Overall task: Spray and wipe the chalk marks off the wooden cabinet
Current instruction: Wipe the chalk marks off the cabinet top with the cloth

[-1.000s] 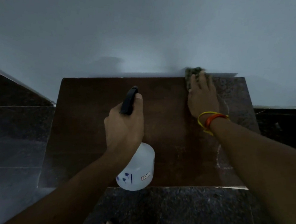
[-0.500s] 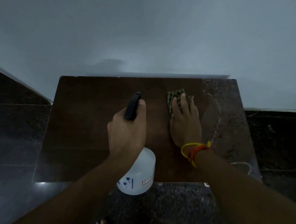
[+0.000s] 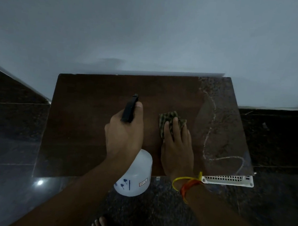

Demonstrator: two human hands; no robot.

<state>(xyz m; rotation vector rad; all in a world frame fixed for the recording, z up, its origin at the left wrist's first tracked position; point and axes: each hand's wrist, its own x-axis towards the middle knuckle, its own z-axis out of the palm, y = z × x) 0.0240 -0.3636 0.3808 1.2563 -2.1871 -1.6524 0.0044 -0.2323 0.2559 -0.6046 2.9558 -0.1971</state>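
Left hand [image 3: 123, 137] fingers clamped round the light, slick white plastic spray bottle [image 3: 135, 175] at its neck; right hand [image 3: 177, 144] fingers flat, pressing the soft checked cloth [image 3: 169, 117] on the brown wooden cabinet [image 3: 88, 117], beside the chalk line [image 3: 209, 133]

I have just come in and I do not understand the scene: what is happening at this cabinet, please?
A person is cleaning chalk off the top of a wooden cabinet. The left hand grips a white spray bottle by its black trigger head. The right hand presses a checked cloth flat on the wood near the middle. A pale chalk line remains on the right part of the top, beside the cloth, not yet wiped.
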